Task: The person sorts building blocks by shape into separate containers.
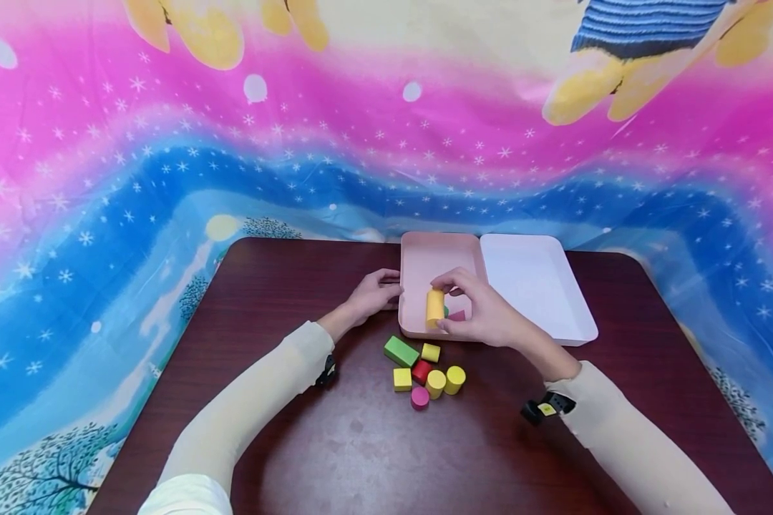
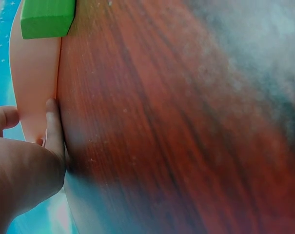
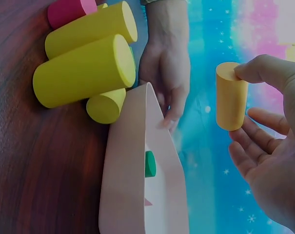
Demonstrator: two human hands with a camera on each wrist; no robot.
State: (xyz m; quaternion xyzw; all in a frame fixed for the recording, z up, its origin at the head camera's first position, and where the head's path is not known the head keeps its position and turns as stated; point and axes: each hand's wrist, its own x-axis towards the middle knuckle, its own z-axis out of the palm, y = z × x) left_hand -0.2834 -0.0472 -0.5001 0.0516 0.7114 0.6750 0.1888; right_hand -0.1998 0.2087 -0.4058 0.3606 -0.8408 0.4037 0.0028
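Between the thumb and fingertips of my right hand (image 1: pixel 486 311) an orange-yellow cylinder block (image 1: pixel 435 308) is held upright, over the pink box (image 1: pixel 441 247). Inside that box lie a green block (image 3: pixel 150 164) and a pink block (image 1: pixel 457 315), partly hidden by the hand. My left hand (image 1: pixel 373 295) rests at the box's left side, and in the left wrist view one straight finger lies along the outer wall. In front of the box sit a green rectangular block (image 1: pixel 401 351), a yellow cube (image 1: pixel 402 380), a red block (image 1: pixel 421 371) and several cylinders, among them a pink one (image 1: pixel 419 398).
A white tray-like lid (image 1: pixel 528 286) lies open to the right of the pink box. Both stand near the back edge of the dark wooden table (image 1: pixel 309 286). Behind the table hangs a colourful printed cloth (image 1: pixel 386 157).
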